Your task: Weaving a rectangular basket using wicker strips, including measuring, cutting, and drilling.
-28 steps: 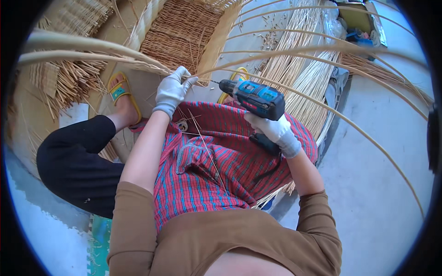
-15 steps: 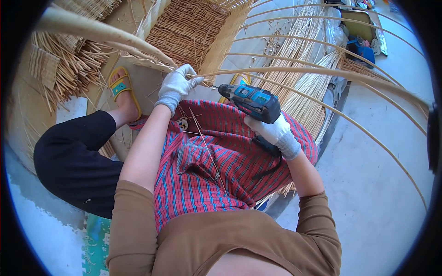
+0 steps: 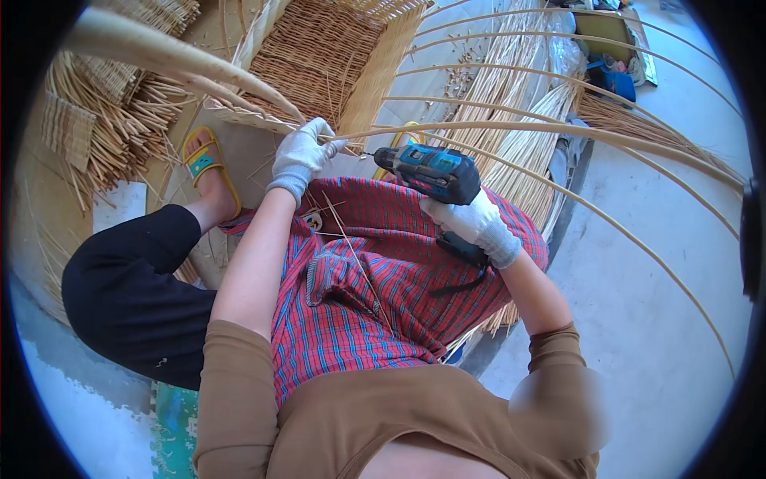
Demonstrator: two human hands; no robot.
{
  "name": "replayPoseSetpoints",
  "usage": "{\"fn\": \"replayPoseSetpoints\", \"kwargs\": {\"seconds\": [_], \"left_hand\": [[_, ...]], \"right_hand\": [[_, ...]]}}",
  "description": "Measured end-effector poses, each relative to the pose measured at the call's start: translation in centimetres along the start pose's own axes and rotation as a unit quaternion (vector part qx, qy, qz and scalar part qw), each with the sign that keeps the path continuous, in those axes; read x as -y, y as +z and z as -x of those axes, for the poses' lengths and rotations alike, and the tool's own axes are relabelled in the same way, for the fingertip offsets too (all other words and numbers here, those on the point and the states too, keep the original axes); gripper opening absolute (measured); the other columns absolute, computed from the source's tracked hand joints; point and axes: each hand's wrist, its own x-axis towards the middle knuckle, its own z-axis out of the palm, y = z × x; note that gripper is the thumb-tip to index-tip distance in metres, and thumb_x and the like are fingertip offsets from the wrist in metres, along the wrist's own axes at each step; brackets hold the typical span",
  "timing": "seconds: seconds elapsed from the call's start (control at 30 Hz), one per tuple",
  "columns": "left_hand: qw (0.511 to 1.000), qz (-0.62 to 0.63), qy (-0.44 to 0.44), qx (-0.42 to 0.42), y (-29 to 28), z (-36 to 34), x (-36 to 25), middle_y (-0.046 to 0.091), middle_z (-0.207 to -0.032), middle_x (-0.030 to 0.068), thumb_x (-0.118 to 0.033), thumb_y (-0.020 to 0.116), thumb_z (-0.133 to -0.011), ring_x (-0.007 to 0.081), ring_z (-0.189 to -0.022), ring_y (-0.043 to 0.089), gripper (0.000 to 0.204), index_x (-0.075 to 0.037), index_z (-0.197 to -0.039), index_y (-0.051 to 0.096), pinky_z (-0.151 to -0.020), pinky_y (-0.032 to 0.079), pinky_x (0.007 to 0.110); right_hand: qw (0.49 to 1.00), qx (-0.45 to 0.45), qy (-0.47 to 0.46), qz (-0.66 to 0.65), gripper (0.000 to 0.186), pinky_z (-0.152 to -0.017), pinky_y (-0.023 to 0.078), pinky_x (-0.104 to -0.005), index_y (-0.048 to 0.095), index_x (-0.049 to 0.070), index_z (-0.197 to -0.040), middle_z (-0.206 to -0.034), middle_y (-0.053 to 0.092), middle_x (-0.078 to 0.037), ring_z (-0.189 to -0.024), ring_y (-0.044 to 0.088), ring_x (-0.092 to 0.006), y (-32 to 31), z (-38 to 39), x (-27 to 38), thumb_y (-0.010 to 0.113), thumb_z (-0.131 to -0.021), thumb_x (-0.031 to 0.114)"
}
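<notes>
My left hand (image 3: 303,156), in a white knit glove, closes around pale cane at the near edge of a woven wicker basket (image 3: 323,60). A long curved cane (image 3: 511,128) runs right from its fingers, and a thick pale rod (image 3: 187,57) reaches it from the upper left. My right hand (image 3: 467,217), gloved too, grips a blue and black cordless drill (image 3: 435,172). The drill points left, its thin bit close to my left fingertips; whether the bit touches the cane I cannot tell. Red checked cloth (image 3: 367,263) covers my lap, with loose thin strips on it.
Several long canes arc out to the right from the basket. Bundled pale strips (image 3: 511,104) lie beyond the drill, and a pile of cut sticks with woven pieces (image 3: 120,112) lies at the left. A blue container (image 3: 610,80) stands at the upper right.
My right hand and the drill have shifted slightly left, toward my left hand. The whole view has also shifted a little. My left hand keeps its hold.
</notes>
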Motion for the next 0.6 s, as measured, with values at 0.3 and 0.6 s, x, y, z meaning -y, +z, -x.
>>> {"fn": "replayPoseSetpoints", "kwargs": {"seconds": [0.3, 0.6], "left_hand": [[0.998, -0.051, -0.014, 0.025, -0.6, 0.5, -1.6, 0.072, -0.081, 0.0065, -0.047, 0.076, -0.081, 0.0236, -0.079, 0.067, 0.039, -0.012, -0.095, 0.068, -0.074, 0.050, 0.039], [0.992, -0.120, -0.007, 0.029, -0.5, 0.3, -1.9, 0.070, -0.077, 0.0079, -0.058, 0.069, -0.082, 0.0325, -0.080, 0.068, 0.043, -0.017, -0.095, 0.064, -0.071, 0.051, 0.046]], "right_hand": [[0.997, 0.028, -0.041, 0.051, 0.046, -0.091, 0.051, -0.0409, 0.058, 0.010, -0.126, -0.111, 0.066, -0.017, -0.103, 0.063, -0.0362, -0.5, -0.9, -0.4, 0.065, -0.082, 0.022], [0.991, -0.015, -0.068, 0.112, 0.047, -0.088, 0.053, -0.0432, 0.058, 0.009, -0.123, -0.108, 0.067, -0.020, -0.099, 0.065, -0.0386, -0.3, -1.4, -1.3, 0.067, -0.081, 0.028]]}}
